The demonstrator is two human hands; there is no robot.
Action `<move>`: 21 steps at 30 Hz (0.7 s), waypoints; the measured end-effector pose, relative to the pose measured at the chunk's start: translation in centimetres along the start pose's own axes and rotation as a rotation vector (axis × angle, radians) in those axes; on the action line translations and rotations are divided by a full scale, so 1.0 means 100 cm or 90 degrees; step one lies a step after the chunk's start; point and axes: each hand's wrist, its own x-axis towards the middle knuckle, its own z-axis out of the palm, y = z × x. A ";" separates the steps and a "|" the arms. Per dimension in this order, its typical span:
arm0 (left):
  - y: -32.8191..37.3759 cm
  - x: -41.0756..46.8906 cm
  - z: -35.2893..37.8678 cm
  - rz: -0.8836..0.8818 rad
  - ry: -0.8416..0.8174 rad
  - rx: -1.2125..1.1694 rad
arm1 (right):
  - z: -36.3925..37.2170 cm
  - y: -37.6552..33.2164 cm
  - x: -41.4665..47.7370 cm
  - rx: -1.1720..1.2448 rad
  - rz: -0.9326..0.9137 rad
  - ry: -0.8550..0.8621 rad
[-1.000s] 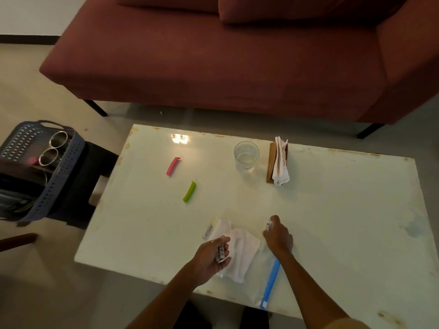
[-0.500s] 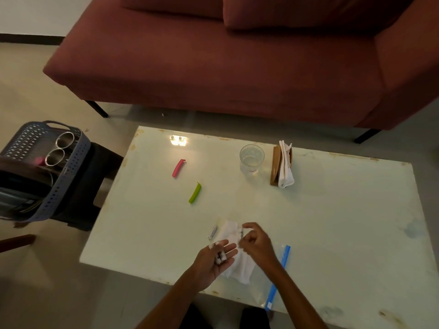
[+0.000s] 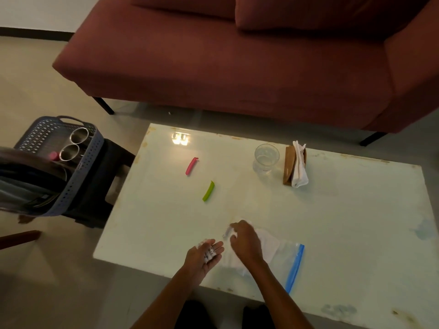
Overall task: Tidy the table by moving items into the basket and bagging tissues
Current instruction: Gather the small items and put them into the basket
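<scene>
The left hand [image 3: 202, 257] lies palm up just off the near edge of the surface [image 3: 332, 222]. Its grip is slack and nearly flat, with a few small pale pieces [image 3: 209, 252] cupped loose in the palm and no finger closed over them. The right hand [image 3: 244, 243] arches over one more pale piece [image 3: 226, 232] lying on the surface beside the tissue [image 3: 268, 242]. Its fingers curl down around that piece, but motion blur hides whether the grip has it, so I cannot tell. The tissue sits crumpled under the right wrist, partly on the clear zip bag [image 3: 293, 269], not inside it. The basket [image 3: 78, 186] stands well apart on a dark stool to the left.

The main risk is the open palm. It probably has to travel the whole way to the basket, and any tilt would roll the pieces onto the floor, so the fingers should close first. A hurried pinch could also flick the last piece off the near edge or drag the tissue along. The pink clip [image 3: 191, 166], the green clip [image 3: 208, 191], the glass [image 3: 266, 157] and the napkin holder [image 3: 295, 167] have yet to be cleared, and a careless reach could tip the glass
</scene>
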 end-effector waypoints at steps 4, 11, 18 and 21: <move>0.021 0.002 -0.025 -0.007 -0.003 0.025 | 0.023 -0.005 0.017 -0.276 -0.081 0.090; 0.051 -0.004 -0.065 -0.029 -0.055 0.019 | 0.073 0.014 0.046 -0.477 -0.120 0.101; 0.074 -0.053 -0.072 -0.056 -0.061 0.020 | 0.029 -0.064 -0.011 -0.093 -0.281 0.082; 0.086 -0.100 -0.060 -0.070 -0.110 0.003 | -0.006 -0.102 -0.064 -0.048 -0.291 -0.057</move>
